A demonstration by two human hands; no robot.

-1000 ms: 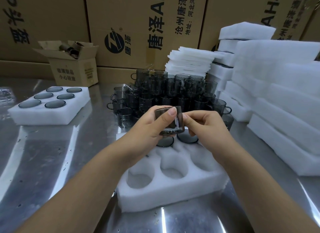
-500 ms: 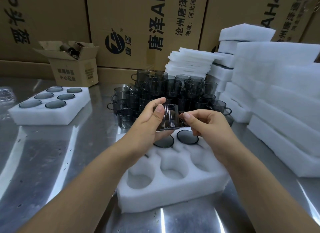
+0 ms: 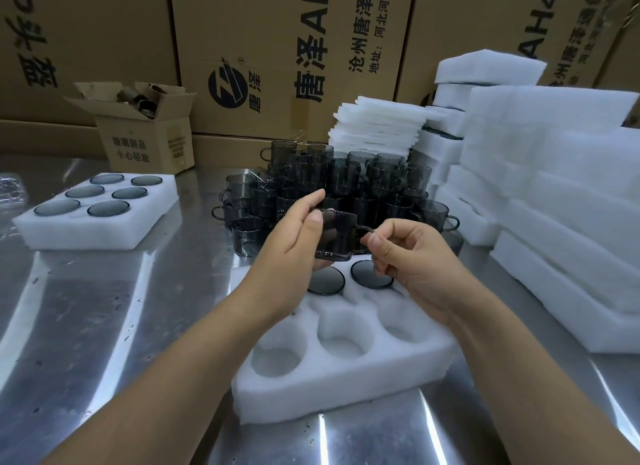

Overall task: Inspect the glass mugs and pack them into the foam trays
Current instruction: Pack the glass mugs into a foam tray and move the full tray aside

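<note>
Friend: What are your grips doing?

Me: My left grip (image 3: 294, 243) holds a dark glass mug (image 3: 337, 236). The thumb is on the front and the fingers go round the back. My right grip (image 3: 412, 256) pinches the mug's handle (image 3: 363, 229) with thumb and finger.

Friend: Where is the mug?

Me: It is up in the air between my two grips, off the counter (image 3: 104, 326). Right under the grips sits a white foam tray (image 3: 346, 388). Two packed mugs (image 3: 325, 280) sit in its far holes, just below the grips. The holes nearer to me show only white foam.

Friend: What else do you see?

Me: Just behind the grips stands a big pile of mugs (image 3: 346, 180). Far out past my left grip is a full tray (image 3: 86, 236) with six mugs in it. Past my right grip are foam stacks (image 3: 571, 222). Brown boxes (image 3: 277, 31) stand at the back.
</note>
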